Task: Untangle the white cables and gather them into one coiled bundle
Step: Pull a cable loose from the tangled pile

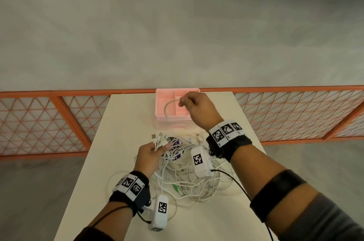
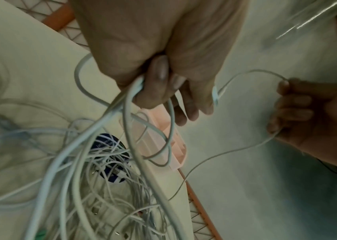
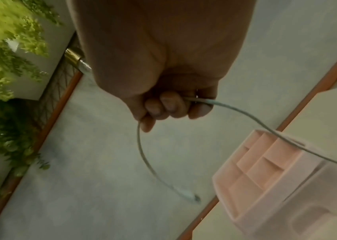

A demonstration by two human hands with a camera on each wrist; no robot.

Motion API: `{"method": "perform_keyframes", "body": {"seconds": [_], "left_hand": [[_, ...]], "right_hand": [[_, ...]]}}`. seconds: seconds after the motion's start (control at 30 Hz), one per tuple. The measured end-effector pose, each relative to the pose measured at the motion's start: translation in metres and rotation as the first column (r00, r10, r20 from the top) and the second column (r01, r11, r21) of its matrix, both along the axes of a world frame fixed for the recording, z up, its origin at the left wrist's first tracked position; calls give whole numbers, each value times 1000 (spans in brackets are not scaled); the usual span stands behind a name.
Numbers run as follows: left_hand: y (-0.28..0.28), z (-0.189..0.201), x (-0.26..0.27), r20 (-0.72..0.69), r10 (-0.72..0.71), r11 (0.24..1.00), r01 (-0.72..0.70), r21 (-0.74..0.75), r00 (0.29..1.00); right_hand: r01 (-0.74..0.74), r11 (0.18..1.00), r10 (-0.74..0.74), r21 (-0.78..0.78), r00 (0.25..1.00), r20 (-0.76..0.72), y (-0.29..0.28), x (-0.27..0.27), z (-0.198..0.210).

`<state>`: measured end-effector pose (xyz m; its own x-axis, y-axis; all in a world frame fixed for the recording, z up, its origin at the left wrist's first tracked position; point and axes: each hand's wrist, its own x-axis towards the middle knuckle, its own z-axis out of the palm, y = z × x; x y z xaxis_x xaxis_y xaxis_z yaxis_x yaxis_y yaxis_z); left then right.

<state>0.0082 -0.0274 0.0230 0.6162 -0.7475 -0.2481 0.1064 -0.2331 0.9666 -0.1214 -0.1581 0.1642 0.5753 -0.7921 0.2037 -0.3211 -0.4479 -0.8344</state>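
A tangle of white cables (image 1: 189,179) lies on the white table (image 1: 122,122), partly covering a dark round disc (image 1: 174,147). My left hand (image 1: 150,155) grips a bunch of cable ends, their plugs (image 1: 158,138) sticking up past the fingers; in the left wrist view the cables (image 2: 122,113) hang from that hand (image 2: 159,84) down to the heap. My right hand (image 1: 195,106) is raised over the pink tray (image 1: 163,100) and holds a single thin white cable (image 1: 167,106) in a fist (image 3: 169,105). Its free end (image 3: 192,195) dangles below.
The pink tray with compartments (image 3: 266,164) stands at the table's far edge. An orange lattice railing (image 1: 59,120) runs behind the table. A small green connector (image 1: 176,188) lies in the heap. Black sensor wires (image 1: 242,189) trail from my wrists.
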Motion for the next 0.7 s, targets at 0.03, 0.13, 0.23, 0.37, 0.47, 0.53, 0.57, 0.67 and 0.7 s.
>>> {"method": "perform_keyframes", "body": {"seconds": [0.03,0.13,0.23,0.37,0.47,0.53,0.57,0.67,0.7], "left_hand": [[2,0,3,-27,16,1000,-16,-2,1000],[11,9,10,-81,89,995,-92,-38,993],[19,16,27,-145,176,979,-188,-78,974],[30,22,42,-241,233,953,-271,-138,942],[34,24,45,-303,235,946,-289,-145,923],[34,26,44,-314,235,951,-285,-122,920],[33,27,43,-322,232,953,-280,-112,918],[31,31,38,-389,209,954,-274,-119,897],[31,32,36,-412,192,956,-265,-127,891]], "right_hand": [[62,998,-62,-14,998,19,-7,-4,2],[260,965,-261,32,964,48,-37,-28,3],[404,911,-408,82,912,42,-78,-69,1],[603,797,-600,22,796,-82,-115,-140,3],[716,698,-705,-30,679,-207,-127,-191,-7],[753,654,-721,-73,592,-360,-123,-217,-23],[756,647,-688,-98,523,-503,-116,-227,-30],[723,670,-547,-170,325,-771,-90,-246,-52],[720,683,-510,-126,346,-788,-86,-251,-64]]}}
